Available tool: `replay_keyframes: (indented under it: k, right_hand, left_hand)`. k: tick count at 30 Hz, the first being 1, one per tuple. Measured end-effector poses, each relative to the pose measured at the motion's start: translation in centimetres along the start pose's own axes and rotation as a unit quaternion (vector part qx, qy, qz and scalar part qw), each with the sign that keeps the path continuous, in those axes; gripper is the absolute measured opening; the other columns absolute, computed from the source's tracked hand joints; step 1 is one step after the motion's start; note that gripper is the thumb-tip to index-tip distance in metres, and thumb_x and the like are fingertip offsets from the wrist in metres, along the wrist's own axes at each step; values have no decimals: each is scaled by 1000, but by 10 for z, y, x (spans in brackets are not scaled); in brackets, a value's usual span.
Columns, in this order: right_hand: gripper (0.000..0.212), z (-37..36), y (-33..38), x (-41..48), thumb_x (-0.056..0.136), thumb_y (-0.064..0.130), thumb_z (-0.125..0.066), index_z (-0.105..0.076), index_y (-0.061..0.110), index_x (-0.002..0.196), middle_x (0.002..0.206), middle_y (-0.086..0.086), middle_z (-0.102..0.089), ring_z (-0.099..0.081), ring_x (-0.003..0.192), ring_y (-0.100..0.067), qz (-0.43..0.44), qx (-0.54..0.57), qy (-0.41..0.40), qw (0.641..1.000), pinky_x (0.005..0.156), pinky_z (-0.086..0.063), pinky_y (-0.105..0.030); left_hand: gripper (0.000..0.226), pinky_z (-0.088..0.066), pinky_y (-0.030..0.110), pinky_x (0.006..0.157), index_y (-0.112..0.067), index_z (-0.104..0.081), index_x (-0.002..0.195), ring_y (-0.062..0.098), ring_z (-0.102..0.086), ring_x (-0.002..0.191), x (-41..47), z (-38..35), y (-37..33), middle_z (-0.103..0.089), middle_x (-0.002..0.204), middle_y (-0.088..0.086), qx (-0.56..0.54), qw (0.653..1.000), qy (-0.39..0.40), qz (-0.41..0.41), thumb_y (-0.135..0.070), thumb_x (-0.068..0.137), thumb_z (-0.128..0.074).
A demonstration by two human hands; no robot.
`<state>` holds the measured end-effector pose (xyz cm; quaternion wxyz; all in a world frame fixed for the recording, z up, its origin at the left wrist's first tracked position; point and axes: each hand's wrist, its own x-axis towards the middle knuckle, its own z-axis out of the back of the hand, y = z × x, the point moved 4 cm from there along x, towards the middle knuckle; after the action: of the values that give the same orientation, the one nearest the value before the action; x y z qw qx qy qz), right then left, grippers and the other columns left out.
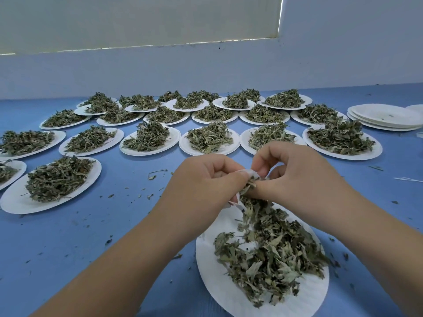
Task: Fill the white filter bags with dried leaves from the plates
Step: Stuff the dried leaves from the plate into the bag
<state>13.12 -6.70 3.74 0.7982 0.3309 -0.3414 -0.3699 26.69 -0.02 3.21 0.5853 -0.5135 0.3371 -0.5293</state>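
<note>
Two grips: left hand (201,179) and right hand (297,177) pinch the bag (250,172) over the near-edge plate (212,284), mouth seemingly up; crumb-strewn table (96,227) leftward.

A plain herb-packing workroom: a wide blue-covered desk (68,236) against a bare white wall (343,53) carries rows of white paper plates (175,136) heaped with dried green leaves (209,137), beside a stack of empty white paper plates (386,115).

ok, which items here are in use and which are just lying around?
In use: left hand, right hand, filter bag held between them, dried leaves, near plate.
Lying about: stack of empty plates, white string, leaf crumbs on blue table.
</note>
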Motion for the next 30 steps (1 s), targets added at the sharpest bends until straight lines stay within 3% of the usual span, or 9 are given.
replay_keyframes:
  k: [5,11,17,26,30]
  right_hand:
    - [22,4,8,-5,62,26,-87,-64,26,64,59,12,-60,-50,49,-2,34,14,-20,999,47,-38,-11]
    - [14,5,14,-9,69,17,-84,-73,27,72,66,12,-69,-62,57,-2,53,23,-8,998,56,-51,-16]
    - [22,4,21,-15,73,13,-79,-71,32,79,73,21,-68,-55,54,10,81,-40,-18,996,52,-37,-2]
    - [24,0,21,-17,73,14,-79,-66,33,79,76,21,-67,-54,59,7,93,-38,-52,994,53,-36,-2]
    - [20,-5,16,-16,74,16,-77,-69,32,82,73,23,-67,-59,65,2,82,-35,-66,994,56,-39,-4]
  left_hand:
    - [19,-30,10,37,-20,-70,64,3,-37,32,2,4,0,-49,43,-9,-20,999,-21,19,-21,83,-69]
    - [19,-28,14,38,-19,-69,66,6,-33,33,3,6,2,-48,43,-10,-19,999,-31,23,-21,85,-68]
    - [21,-30,9,36,-14,-67,68,1,-40,30,3,6,4,-49,42,-10,-24,999,-32,16,-11,88,-64]
    - [20,-27,14,37,-18,-70,68,4,-33,32,4,6,3,-48,43,-10,-15,1000,-21,9,-16,88,-65]
    - [15,-25,15,39,-10,-71,77,5,-30,31,4,7,5,-45,43,-9,-25,999,-17,16,-15,89,-64]
